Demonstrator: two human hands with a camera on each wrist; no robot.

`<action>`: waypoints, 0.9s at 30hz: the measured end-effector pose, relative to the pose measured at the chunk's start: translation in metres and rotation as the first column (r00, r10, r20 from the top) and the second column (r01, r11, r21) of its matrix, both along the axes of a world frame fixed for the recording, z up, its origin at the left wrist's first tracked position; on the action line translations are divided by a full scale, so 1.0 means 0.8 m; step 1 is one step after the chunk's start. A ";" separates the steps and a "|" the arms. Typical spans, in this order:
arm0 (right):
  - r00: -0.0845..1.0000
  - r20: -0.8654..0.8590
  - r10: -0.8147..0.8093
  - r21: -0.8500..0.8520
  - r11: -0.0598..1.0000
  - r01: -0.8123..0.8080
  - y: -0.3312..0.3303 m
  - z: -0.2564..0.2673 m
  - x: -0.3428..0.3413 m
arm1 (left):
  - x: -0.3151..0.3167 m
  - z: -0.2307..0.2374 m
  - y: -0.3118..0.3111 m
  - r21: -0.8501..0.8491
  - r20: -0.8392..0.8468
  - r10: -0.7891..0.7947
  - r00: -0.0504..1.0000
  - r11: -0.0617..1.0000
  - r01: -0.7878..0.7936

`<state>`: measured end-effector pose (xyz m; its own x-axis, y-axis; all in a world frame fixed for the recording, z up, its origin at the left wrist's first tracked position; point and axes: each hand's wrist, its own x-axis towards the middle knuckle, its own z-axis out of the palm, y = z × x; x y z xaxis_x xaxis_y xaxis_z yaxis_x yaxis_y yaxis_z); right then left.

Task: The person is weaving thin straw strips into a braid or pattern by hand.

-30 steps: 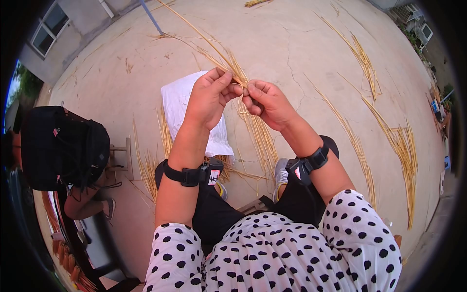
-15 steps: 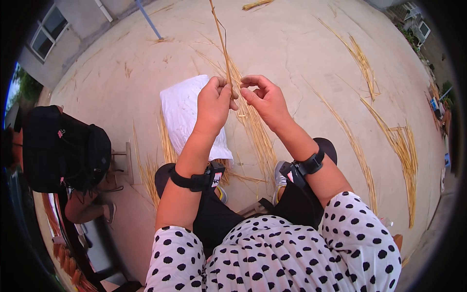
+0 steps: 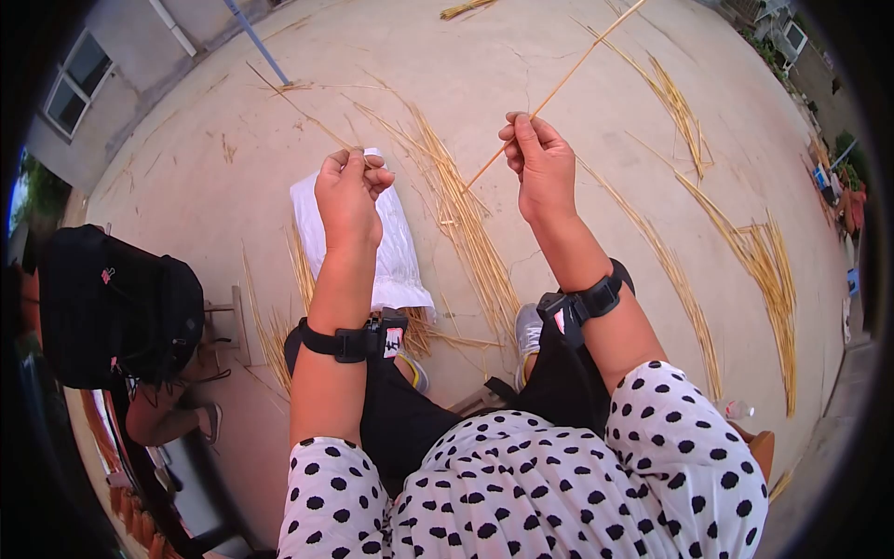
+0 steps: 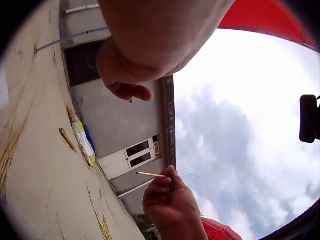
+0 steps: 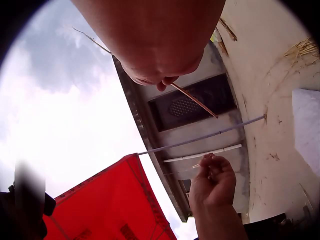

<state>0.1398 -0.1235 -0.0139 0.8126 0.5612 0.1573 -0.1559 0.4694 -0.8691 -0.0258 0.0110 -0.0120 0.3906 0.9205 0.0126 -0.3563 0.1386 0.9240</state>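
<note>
In the head view my left hand (image 3: 349, 200) pinches a thin straw (image 3: 300, 110) that slants up and to the left, above a white sack (image 3: 396, 240). My right hand (image 3: 543, 168) grips a longer, thicker straw (image 3: 587, 53) between thumb and fingers; its lower end points down-left between the hands. The two hands are apart. The right wrist view shows the straw (image 5: 195, 100) sticking out of my right hand (image 5: 170, 80), with my left hand (image 5: 215, 185) below. Straw bundles (image 3: 466, 233) lie on the ground beneath.
More straw (image 3: 768, 279) lies spread at the right. At the left a black backpack (image 3: 121, 307) stands near a person's leg (image 3: 168, 424) and a wooden stool (image 3: 242, 321). A blue pole (image 3: 256, 42) rises at the upper left. A clear bottle (image 3: 738, 409) lies at the lower right.
The hands have moved apart, left hand leftward, right hand up and right. The thick straw that was upright at my left hand is now in my right; a thin one remains in my left.
</note>
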 end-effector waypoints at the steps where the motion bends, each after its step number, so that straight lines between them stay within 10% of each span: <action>1: 1.000 0.000 -0.002 0.001 1.000 0.002 -0.001 0.000 0.001 | -0.005 0.000 0.004 0.014 0.021 -0.015 1.000 1.000 0.014; 14: 0.654 0.313 0.688 -0.658 0.654 -0.373 0.003 -0.024 -0.044 | -0.003 0.026 -0.015 0.272 -0.027 -0.185 0.982 0.944 0.185; 23: 0.704 0.353 0.616 -0.438 0.774 -0.457 0.005 -0.015 -0.052 | -0.003 0.022 -0.027 0.199 -0.190 -0.363 0.912 0.896 0.398; 27: 0.685 0.330 0.649 -0.445 0.747 -0.494 0.004 -0.013 -0.050 | -0.008 0.028 -0.022 0.257 -0.022 -0.170 0.985 0.951 0.170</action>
